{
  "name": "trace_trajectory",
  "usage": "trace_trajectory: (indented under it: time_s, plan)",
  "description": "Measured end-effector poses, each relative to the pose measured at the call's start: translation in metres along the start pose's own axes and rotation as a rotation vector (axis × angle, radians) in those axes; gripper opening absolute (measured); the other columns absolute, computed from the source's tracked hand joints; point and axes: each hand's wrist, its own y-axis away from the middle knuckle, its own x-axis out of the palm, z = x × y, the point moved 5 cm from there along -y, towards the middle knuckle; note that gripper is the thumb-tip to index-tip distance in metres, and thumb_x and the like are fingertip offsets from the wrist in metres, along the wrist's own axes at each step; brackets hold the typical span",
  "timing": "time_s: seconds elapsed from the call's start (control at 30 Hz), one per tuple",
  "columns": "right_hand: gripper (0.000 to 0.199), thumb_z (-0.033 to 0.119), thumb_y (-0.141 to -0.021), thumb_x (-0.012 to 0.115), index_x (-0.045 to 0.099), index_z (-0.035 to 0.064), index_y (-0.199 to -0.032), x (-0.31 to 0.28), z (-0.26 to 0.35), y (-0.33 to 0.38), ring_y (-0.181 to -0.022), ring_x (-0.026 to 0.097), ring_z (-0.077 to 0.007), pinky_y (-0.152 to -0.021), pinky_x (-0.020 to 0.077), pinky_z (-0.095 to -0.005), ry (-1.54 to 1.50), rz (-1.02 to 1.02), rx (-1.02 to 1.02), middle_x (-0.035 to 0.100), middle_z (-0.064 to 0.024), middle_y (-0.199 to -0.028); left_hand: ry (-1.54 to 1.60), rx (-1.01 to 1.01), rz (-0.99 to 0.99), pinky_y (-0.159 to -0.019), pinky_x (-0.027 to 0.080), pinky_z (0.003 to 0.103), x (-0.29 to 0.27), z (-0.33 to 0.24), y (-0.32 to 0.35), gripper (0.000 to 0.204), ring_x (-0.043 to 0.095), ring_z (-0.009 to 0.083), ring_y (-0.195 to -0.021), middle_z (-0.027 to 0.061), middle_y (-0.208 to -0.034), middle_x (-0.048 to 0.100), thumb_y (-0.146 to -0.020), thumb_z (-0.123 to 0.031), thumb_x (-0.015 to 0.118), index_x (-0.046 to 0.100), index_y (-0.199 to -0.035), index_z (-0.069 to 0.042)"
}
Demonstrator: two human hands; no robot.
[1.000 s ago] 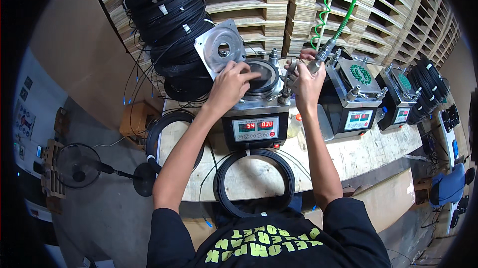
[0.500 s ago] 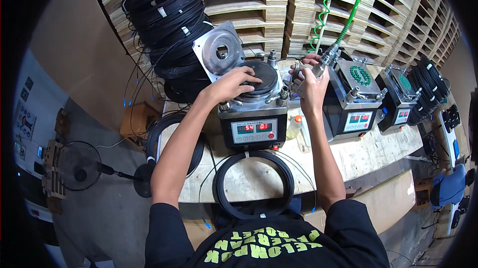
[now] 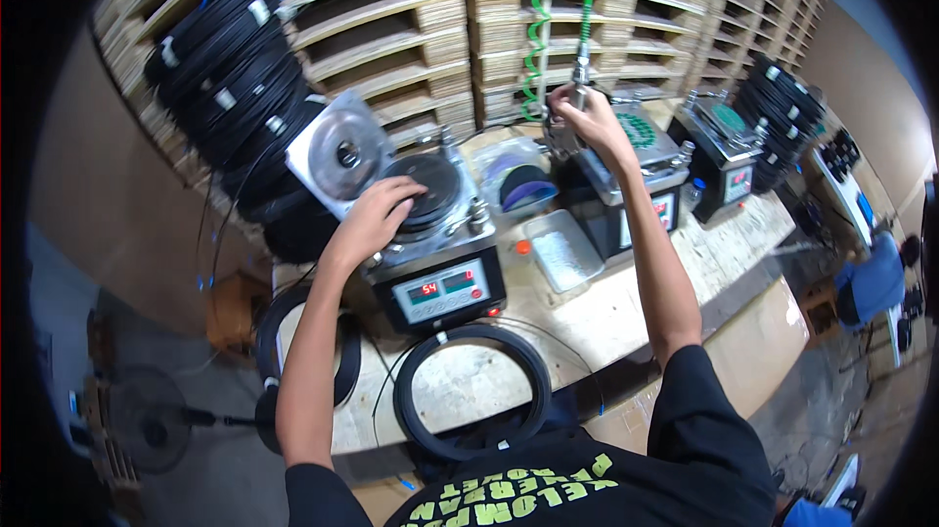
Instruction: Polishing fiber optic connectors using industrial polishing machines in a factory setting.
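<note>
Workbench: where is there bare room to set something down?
On the bench, between the right forearm, the far machine and the front edge. Another bare patch lies inside the front cable ring. Crowded: between the nearest machine and the middle machine, where a shallow tray and an orange cap sit.

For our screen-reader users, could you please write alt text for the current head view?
A person's left hand lies over the black disc atop a machine, while the right hand holds a metal tool on a green hose. A black cable coil lies in front.
</note>
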Motion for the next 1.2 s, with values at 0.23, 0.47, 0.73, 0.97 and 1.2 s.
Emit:
trace_trajectory:
  time_s: [0.23, 0.47, 0.73, 0.97, 1.2]
  plan:
    - [0.036, 0.030, -0.081, 0.079, 0.067, -0.0014, -0.092, -0.108, -0.071, -0.099, -0.066, 0.061, -0.0145, -0.064, 0.0509, -0.0327, 0.441, -0.120, 0.066, 0.066, -0.0058, -0.071, 0.031, -0.067, -0.145, -0.100, 0.045, 0.040, -0.009, -0.013, -0.002, 0.025, 0.062, 0.0367, -0.111, 0.0212, -0.116, 0.066, -0.097, -0.009, 0.054, 0.066, -0.116, 0.002]
    - [0.053, 0.019, -0.075, 0.073, 0.065, -0.0006, -0.124, -0.157, -0.091, -0.134, -0.087, 0.072, -0.0277, -0.080, 0.0554, -0.0370, 0.541, -0.359, 0.140, 0.073, -0.0229, -0.094, -0.089, -0.105, -0.511, -0.101, 0.042, 0.041, -0.023, -0.008, 0.010, 0.027, 0.056, 0.0361, -0.115, 0.0194, -0.121, 0.059, -0.095, -0.001, 0.049, 0.066, -0.117, 0.000]
    - [0.051, 0.001, -0.085, 0.050, 0.060, 0.0064, -0.135, -0.075, -0.053, -0.044, -0.094, 0.071, -0.0213, -0.083, 0.0545, -0.0337, 0.353, -0.296, -0.061, 0.073, -0.0199, -0.107, -0.458, -0.463, -1.044, -0.100, 0.035, 0.045, -0.022, 0.028, 0.062, 0.018, 0.044, 0.0327, -0.113, 0.0194, -0.115, 0.052, -0.089, -0.005, 0.060, 0.060, -0.107, -0.002]
    - [0.034, -0.001, -0.090, 0.050, 0.064, -0.0013, -0.121, 0.003, -0.008, 0.094, -0.073, 0.053, -0.0066, -0.065, 0.0469, -0.0234, -0.075, 0.222, 0.122, 0.062, -0.0018, -0.082, -0.155, -0.498, -1.088, -0.102, 0.038, 0.044, -0.016, 0.063, 0.059, 0.030, 0.047, 0.0378, -0.116, 0.0236, -0.117, 0.055, -0.090, -0.011, 0.065, 0.054, -0.116, 0.000]
    - [0.058, 0.016, -0.077, 0.076, 0.061, 0.0137, -0.133, 0.071, -0.077, 0.219, -0.088, 0.056, -0.0313, -0.083, 0.0483, -0.0421, 0.415, 0.259, 0.185, 0.058, -0.0172, -0.091, 0.133, -0.570, -1.051, -0.110, 0.034, 0.044, -0.010, 0.063, 0.047, 0.038, 0.048, 0.0386, -0.129, 0.0286, -0.130, 0.051, -0.090, -0.008, 0.062, 0.049, -0.124, 0.004]
